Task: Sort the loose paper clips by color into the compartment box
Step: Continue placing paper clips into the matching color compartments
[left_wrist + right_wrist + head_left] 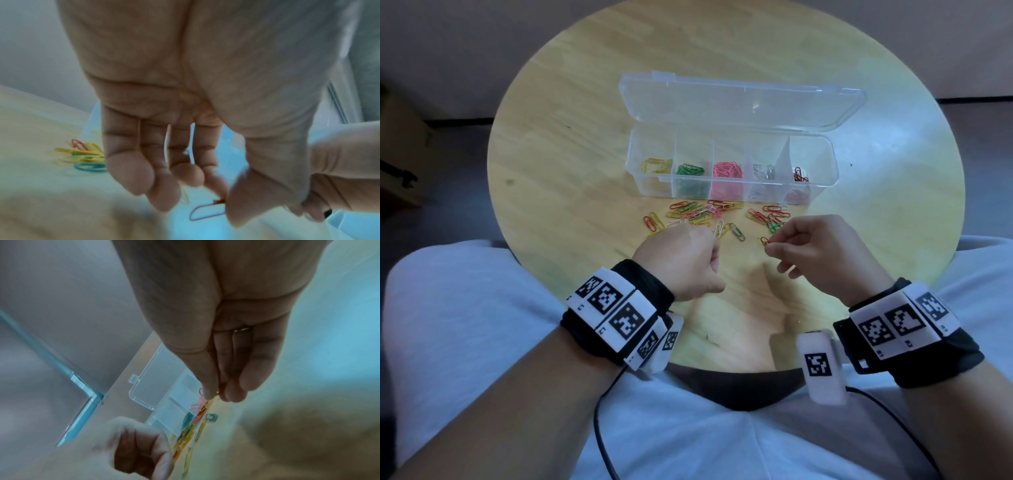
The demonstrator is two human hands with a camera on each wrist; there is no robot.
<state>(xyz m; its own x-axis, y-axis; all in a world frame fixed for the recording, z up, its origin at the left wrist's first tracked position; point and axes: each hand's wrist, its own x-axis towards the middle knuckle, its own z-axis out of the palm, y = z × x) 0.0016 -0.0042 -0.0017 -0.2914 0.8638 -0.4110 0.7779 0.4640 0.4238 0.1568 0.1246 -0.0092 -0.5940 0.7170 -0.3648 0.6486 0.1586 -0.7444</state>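
With five colors partly sorted in the compartment box [822, 150], many loose clips [702, 214] remain; right hand [822, 250] pinches a red clip [765, 241], left hand [681, 260] also pinches one.

Both forearms are extended forward from the lap, each wrist wrapped in a black band carrying white marker blocks. The left hand [681, 260] is held knuckles-up, fingers curled downward; whether anything is pinched cannot be told. The right hand [822, 250] is raised slightly, thumb and forefinger pressed together on a red paper clip [765, 241], remaining fingers loosely curled beneath.
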